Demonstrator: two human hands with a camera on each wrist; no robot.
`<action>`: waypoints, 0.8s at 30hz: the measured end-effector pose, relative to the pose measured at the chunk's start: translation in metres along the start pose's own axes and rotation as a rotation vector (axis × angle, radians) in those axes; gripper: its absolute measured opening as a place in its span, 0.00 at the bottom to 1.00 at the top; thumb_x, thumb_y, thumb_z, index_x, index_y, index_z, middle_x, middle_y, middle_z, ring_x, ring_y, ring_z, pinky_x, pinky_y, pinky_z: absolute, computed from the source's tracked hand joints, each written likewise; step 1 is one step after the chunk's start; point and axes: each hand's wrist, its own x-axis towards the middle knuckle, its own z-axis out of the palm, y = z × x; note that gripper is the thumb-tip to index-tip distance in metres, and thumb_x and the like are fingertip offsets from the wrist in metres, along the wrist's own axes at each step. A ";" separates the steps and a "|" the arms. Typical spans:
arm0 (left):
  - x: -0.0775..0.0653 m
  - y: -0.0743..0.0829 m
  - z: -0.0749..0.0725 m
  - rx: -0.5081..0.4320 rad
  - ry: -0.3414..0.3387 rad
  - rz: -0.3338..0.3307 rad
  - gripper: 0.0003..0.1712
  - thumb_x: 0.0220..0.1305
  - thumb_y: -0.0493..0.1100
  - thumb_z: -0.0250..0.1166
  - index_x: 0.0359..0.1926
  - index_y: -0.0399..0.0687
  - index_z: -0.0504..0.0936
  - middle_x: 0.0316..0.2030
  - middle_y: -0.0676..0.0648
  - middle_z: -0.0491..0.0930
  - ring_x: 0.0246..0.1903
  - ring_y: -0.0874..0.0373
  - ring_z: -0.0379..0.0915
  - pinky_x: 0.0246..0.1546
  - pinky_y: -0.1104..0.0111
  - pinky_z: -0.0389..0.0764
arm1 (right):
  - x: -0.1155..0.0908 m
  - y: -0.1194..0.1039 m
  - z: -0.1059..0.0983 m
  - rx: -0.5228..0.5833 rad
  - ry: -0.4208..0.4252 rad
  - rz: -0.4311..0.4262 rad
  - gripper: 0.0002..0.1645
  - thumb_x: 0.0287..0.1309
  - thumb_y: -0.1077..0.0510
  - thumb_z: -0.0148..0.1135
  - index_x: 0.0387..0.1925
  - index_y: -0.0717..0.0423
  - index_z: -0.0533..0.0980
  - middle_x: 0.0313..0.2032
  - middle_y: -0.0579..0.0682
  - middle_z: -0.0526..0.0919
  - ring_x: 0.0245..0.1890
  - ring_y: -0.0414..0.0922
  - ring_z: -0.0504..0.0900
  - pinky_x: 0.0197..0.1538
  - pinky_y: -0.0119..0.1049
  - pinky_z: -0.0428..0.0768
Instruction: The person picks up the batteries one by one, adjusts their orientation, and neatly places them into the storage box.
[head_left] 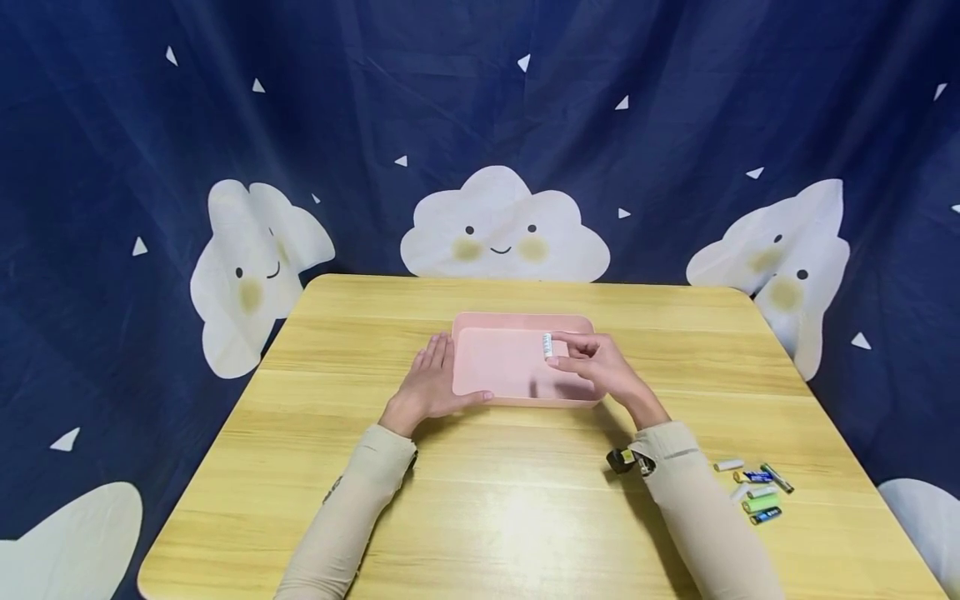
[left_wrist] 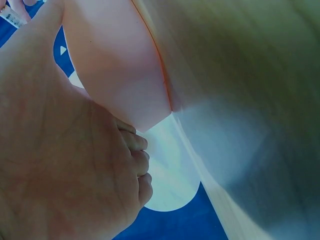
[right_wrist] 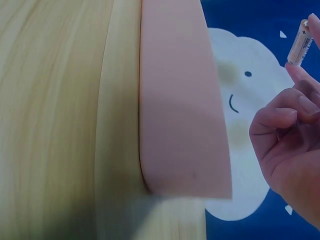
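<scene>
A white battery (head_left: 547,346) with printed lettering stands on end between the thumb and forefinger of my right hand (head_left: 600,364), above the pink tray (head_left: 480,401). The right wrist view shows the same battery (right_wrist: 300,44) pinched at its two ends, the other fingers curled toward the palm. My left hand (head_left: 433,383) lies at the tray's left side, fingers straight along the outer wall and thumb stretched along the front rim. In the left wrist view its palm (left_wrist: 70,150) faces the camera beside the tray wall (left_wrist: 117,60).
Several loose batteries (head_left: 763,492), white, green, blue and dark, lie grouped on the wooden table (head_left: 480,500) at the right. A dark blue curtain (head_left: 480,100) with clouds hangs behind the table's far edge. A dark device (head_left: 621,460) sits at the right wrist.
</scene>
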 end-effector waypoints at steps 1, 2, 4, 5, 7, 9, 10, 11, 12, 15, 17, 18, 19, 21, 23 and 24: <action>0.000 0.000 0.000 0.003 -0.003 -0.002 0.75 0.58 0.84 0.56 0.81 0.32 0.38 0.83 0.33 0.34 0.84 0.40 0.30 0.84 0.48 0.43 | 0.003 0.000 0.003 0.008 -0.005 0.002 0.34 0.58 0.55 0.76 0.65 0.57 0.79 0.20 0.40 0.56 0.22 0.37 0.57 0.27 0.29 0.60; 0.000 0.000 0.000 0.006 -0.005 -0.003 0.75 0.58 0.84 0.55 0.81 0.32 0.38 0.83 0.33 0.34 0.84 0.40 0.30 0.84 0.48 0.43 | 0.005 0.000 0.006 0.026 -0.015 0.002 0.35 0.59 0.55 0.76 0.66 0.58 0.78 0.19 0.39 0.56 0.22 0.37 0.57 0.26 0.28 0.60; 0.000 0.000 0.000 0.007 -0.007 -0.006 0.75 0.58 0.84 0.55 0.81 0.32 0.38 0.83 0.34 0.34 0.84 0.40 0.30 0.84 0.48 0.43 | 0.011 0.000 0.012 0.054 -0.033 -0.013 0.34 0.59 0.57 0.75 0.67 0.59 0.77 0.18 0.39 0.55 0.20 0.36 0.56 0.26 0.27 0.59; 0.001 0.000 0.000 0.007 -0.007 -0.006 0.75 0.58 0.84 0.55 0.81 0.32 0.38 0.83 0.34 0.34 0.84 0.40 0.30 0.84 0.48 0.43 | 0.014 0.000 0.015 0.069 -0.040 -0.028 0.34 0.59 0.58 0.75 0.66 0.60 0.77 0.17 0.38 0.55 0.20 0.36 0.56 0.25 0.27 0.59; 0.001 0.000 0.000 0.003 -0.005 -0.006 0.75 0.58 0.84 0.55 0.81 0.32 0.38 0.83 0.33 0.34 0.84 0.40 0.30 0.84 0.48 0.43 | 0.020 0.000 0.021 0.098 -0.053 -0.058 0.32 0.60 0.61 0.74 0.65 0.61 0.78 0.16 0.38 0.56 0.18 0.35 0.55 0.24 0.26 0.57; 0.001 0.000 0.000 0.007 -0.010 -0.009 0.75 0.58 0.84 0.54 0.82 0.33 0.37 0.83 0.34 0.33 0.84 0.41 0.29 0.84 0.48 0.43 | 0.024 0.001 0.027 0.107 -0.051 -0.079 0.31 0.59 0.61 0.74 0.64 0.61 0.79 0.16 0.38 0.57 0.17 0.34 0.55 0.23 0.26 0.57; 0.002 0.000 0.000 0.007 -0.009 -0.007 0.75 0.58 0.84 0.54 0.82 0.32 0.37 0.83 0.34 0.33 0.84 0.41 0.29 0.84 0.48 0.43 | 0.026 0.001 0.029 0.112 -0.051 -0.079 0.31 0.59 0.61 0.75 0.64 0.61 0.79 0.16 0.38 0.58 0.17 0.34 0.56 0.23 0.26 0.57; 0.002 -0.001 0.001 0.012 -0.012 -0.009 0.75 0.58 0.85 0.54 0.82 0.33 0.36 0.83 0.34 0.33 0.84 0.41 0.29 0.84 0.48 0.43 | 0.028 0.001 0.032 0.113 -0.053 -0.074 0.30 0.58 0.61 0.75 0.63 0.60 0.80 0.16 0.38 0.59 0.17 0.34 0.56 0.22 0.26 0.58; 0.002 -0.001 0.001 0.015 -0.015 -0.011 0.76 0.58 0.85 0.53 0.82 0.33 0.36 0.83 0.34 0.33 0.84 0.41 0.29 0.84 0.49 0.42 | 0.029 0.001 0.034 0.113 -0.055 -0.063 0.30 0.58 0.60 0.75 0.63 0.59 0.80 0.16 0.38 0.59 0.17 0.34 0.56 0.22 0.26 0.58; 0.002 -0.002 0.002 0.021 -0.022 -0.012 0.76 0.58 0.86 0.52 0.82 0.33 0.35 0.83 0.34 0.31 0.84 0.41 0.27 0.84 0.49 0.41 | 0.033 0.001 0.039 0.117 -0.073 -0.021 0.31 0.58 0.57 0.76 0.64 0.56 0.80 0.16 0.39 0.60 0.16 0.35 0.56 0.21 0.27 0.59; 0.002 -0.002 0.002 0.020 -0.022 -0.012 0.76 0.58 0.86 0.52 0.82 0.33 0.35 0.83 0.34 0.31 0.84 0.41 0.27 0.84 0.50 0.41 | 0.035 0.002 0.043 0.131 -0.088 0.004 0.31 0.59 0.56 0.76 0.64 0.55 0.80 0.17 0.40 0.59 0.16 0.35 0.56 0.21 0.27 0.58; 0.003 -0.002 0.003 0.017 -0.021 -0.011 0.76 0.58 0.86 0.52 0.81 0.33 0.35 0.83 0.34 0.31 0.84 0.41 0.27 0.84 0.49 0.41 | 0.036 0.001 0.044 0.140 -0.093 0.011 0.31 0.59 0.56 0.76 0.64 0.55 0.80 0.17 0.40 0.59 0.16 0.36 0.56 0.21 0.28 0.58; 0.003 -0.002 0.003 0.016 -0.018 -0.009 0.76 0.58 0.86 0.53 0.81 0.33 0.35 0.83 0.34 0.32 0.84 0.41 0.27 0.84 0.49 0.41 | 0.037 0.001 0.046 0.146 -0.095 0.020 0.32 0.59 0.55 0.76 0.64 0.54 0.80 0.17 0.40 0.59 0.16 0.36 0.56 0.22 0.28 0.59; 0.003 -0.002 0.003 0.018 -0.014 -0.007 0.76 0.58 0.86 0.53 0.81 0.33 0.35 0.83 0.34 0.32 0.84 0.41 0.28 0.84 0.49 0.42 | 0.040 0.001 0.050 0.154 -0.098 0.042 0.32 0.58 0.54 0.76 0.65 0.53 0.80 0.17 0.39 0.60 0.16 0.36 0.57 0.22 0.29 0.60; 0.003 -0.002 0.003 0.021 -0.015 -0.005 0.76 0.58 0.86 0.53 0.81 0.33 0.36 0.83 0.34 0.32 0.84 0.41 0.28 0.84 0.49 0.42 | 0.043 0.002 0.054 0.149 -0.093 0.068 0.32 0.58 0.53 0.77 0.64 0.51 0.80 0.16 0.39 0.61 0.16 0.36 0.58 0.23 0.30 0.61; 0.003 -0.002 0.003 0.021 -0.014 -0.005 0.76 0.58 0.86 0.53 0.81 0.32 0.36 0.83 0.34 0.32 0.84 0.41 0.28 0.84 0.49 0.42 | 0.044 0.003 0.056 0.150 -0.088 0.085 0.32 0.57 0.52 0.77 0.64 0.49 0.81 0.15 0.38 0.62 0.16 0.36 0.58 0.23 0.30 0.61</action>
